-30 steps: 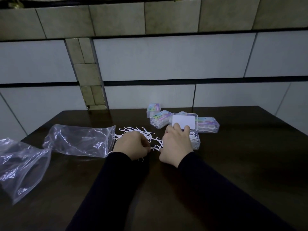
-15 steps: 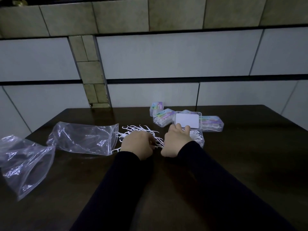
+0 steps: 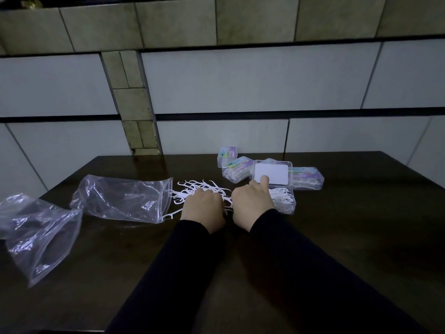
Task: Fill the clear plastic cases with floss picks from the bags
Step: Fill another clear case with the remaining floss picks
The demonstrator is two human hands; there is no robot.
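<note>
A loose pile of white floss picks (image 3: 201, 189) lies on the dark table, just right of an empty clear bag (image 3: 122, 200). My left hand (image 3: 203, 210) rests on the near side of the pile with fingers curled over some picks. My right hand (image 3: 252, 204) is beside it, fingers bent around picks, one finger raised against the upright lid of an open clear case (image 3: 285, 201). That case holds several white picks; its lid (image 3: 272, 174) carries a white label. What exactly each palm holds is hidden.
Three closed, filled cases with colourful labels (image 3: 237, 168) (image 3: 227, 155) (image 3: 307, 178) stand behind the open case. A second empty clear bag (image 3: 36, 235) lies at the table's left edge. A tiled wall rises behind the table (image 3: 361, 225).
Both hands have stayed at the pile, drawing slightly together and toward the open case. The camera has tilted a little; the bags and cases have not moved.
</note>
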